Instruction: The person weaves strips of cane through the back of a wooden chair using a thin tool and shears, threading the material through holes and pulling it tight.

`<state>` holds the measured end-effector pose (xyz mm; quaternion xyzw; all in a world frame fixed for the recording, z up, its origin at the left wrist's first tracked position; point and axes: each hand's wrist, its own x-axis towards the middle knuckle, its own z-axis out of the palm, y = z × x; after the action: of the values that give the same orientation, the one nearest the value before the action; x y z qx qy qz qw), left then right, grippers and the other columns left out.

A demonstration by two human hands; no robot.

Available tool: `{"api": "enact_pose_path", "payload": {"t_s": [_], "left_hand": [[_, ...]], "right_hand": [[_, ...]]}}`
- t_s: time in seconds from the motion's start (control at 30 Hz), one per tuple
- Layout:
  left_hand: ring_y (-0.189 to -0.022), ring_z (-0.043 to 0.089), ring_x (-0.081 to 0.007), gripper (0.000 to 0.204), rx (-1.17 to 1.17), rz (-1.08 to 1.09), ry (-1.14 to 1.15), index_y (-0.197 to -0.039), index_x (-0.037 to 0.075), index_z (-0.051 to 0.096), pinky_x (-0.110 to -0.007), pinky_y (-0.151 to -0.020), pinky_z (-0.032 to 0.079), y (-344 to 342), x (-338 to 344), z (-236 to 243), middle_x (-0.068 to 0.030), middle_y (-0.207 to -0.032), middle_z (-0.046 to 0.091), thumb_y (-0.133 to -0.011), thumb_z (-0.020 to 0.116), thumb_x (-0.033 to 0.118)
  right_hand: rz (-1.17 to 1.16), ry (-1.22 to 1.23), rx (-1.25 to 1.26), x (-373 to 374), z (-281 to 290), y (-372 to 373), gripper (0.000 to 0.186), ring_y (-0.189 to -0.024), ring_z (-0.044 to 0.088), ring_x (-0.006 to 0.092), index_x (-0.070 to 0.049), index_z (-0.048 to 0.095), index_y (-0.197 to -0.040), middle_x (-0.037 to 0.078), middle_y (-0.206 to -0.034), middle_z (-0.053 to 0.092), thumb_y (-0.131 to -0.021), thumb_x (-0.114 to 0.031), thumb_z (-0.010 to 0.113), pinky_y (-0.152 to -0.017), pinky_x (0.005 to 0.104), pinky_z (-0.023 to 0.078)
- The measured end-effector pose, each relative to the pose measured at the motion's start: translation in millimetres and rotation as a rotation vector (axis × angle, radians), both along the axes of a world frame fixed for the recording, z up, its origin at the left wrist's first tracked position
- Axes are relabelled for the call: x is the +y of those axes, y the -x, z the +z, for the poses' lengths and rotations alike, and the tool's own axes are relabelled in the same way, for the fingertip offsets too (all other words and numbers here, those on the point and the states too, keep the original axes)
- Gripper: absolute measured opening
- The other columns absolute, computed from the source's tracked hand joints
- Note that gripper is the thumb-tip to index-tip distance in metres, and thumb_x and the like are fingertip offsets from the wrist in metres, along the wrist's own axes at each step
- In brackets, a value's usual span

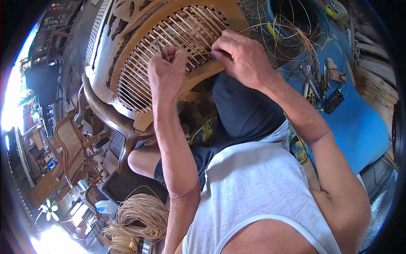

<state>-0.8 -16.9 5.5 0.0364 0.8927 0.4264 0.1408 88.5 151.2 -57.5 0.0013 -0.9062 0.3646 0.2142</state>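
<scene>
Cane panel (186,31) under two hands, thin strand at stake

Head view: from my remote post I see the panel at top centre, set in a wooden frame (205,75) just beyond the person's lap. The left hand (167,71) curls its fingers around a thin dark tool (159,47). At the panel's right side, the right hand (245,55) has thumb and forefinger together, pinching a strand (205,53); how firmly, I cannot tell. As I judge it, a hard pull could kink or snap that strand, a slip of the tool could nick cane or skin, and loose strands (302,38) at the bucket (274,32) could snag and tangle. The panel's long axis slants from lower left to upper right, its close-set bars running across it, near ends toward the person.
</scene>
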Motion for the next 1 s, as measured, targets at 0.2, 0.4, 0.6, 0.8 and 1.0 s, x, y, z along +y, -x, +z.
{"api": "enact_pose_path", "payload": {"t_s": [0.2, 0.4, 0.6, 0.8, 1.0], "left_hand": [[-0.063, 0.056, -0.0068, 0.023, -0.019, -0.033, 0.048, -0.085, -0.002, 0.076, -0.024, -0.059, 0.045, -0.7, -1.6, 5.7, -0.0001, -0.07, 0.066, -0.087, 0.07, 0.02], [-0.063, 0.063, -0.0102, 0.027, 0.025, 0.021, 0.13, -0.086, -0.002, 0.077, -0.027, -0.061, 0.05, -1.3, 4.0, 9.7, -0.0067, -0.069, 0.071, -0.087, 0.071, 0.024], [-0.068, 0.07, -0.0152, 0.031, 0.092, 0.0, 0.179, -0.087, -0.002, 0.078, -0.031, -0.067, 0.055, 2.3, 6.2, 0.3, -0.0089, -0.072, 0.074, -0.089, 0.074, 0.028], [-0.062, 0.066, -0.0141, 0.03, 0.04, -0.043, 0.196, -0.086, -0.002, 0.078, -0.031, -0.063, 0.052, 2.9, 3.0, 5.2, -0.0085, -0.071, 0.073, -0.092, 0.073, 0.027], [-0.062, 0.065, -0.0119, 0.03, -0.012, -0.062, 0.293, -0.086, -0.001, 0.077, -0.03, -0.063, 0.052, -2.4, 3.6, 12.6, -0.0061, -0.072, 0.074, -0.092, 0.072, 0.028]], "right_hand": [[0.028, -0.035, 0.025, -2.5, -2.9, 6.5, 0.013, -0.088, 0.068, 0.0322, -0.005, 0.07, -0.1, 0.01, -0.093, 0.065, -0.092, -0.014, 0.073, -0.076, 0.0428, 0.056], [0.028, 0.006, -0.006, 5.7, 1.1, 5.7, 0.013, -0.087, 0.068, 0.0323, -0.004, 0.071, -0.099, 0.01, -0.093, 0.065, -0.09, -0.013, 0.075, -0.077, 0.0426, 0.055], [0.029, -0.009, 0.038, 4.1, -3.0, 3.3, 0.013, -0.086, 0.068, 0.0334, -0.004, 0.069, -0.1, 0.012, -0.096, 0.065, -0.092, -0.015, 0.073, -0.077, 0.0438, 0.057], [0.036, -0.012, -0.02, 9.9, -1.0, -2.6, 0.014, -0.086, 0.07, 0.0332, -0.005, 0.069, -0.1, 0.012, -0.099, 0.065, -0.096, -0.018, 0.069, -0.076, 0.0438, 0.059], [-0.017, 0.015, -0.072, 5.0, -4.0, -9.6, 0.014, -0.084, 0.071, 0.0321, -0.004, 0.069, -0.1, 0.012, -0.099, 0.065, -0.094, -0.017, 0.07, -0.075, 0.0427, 0.06]]}}
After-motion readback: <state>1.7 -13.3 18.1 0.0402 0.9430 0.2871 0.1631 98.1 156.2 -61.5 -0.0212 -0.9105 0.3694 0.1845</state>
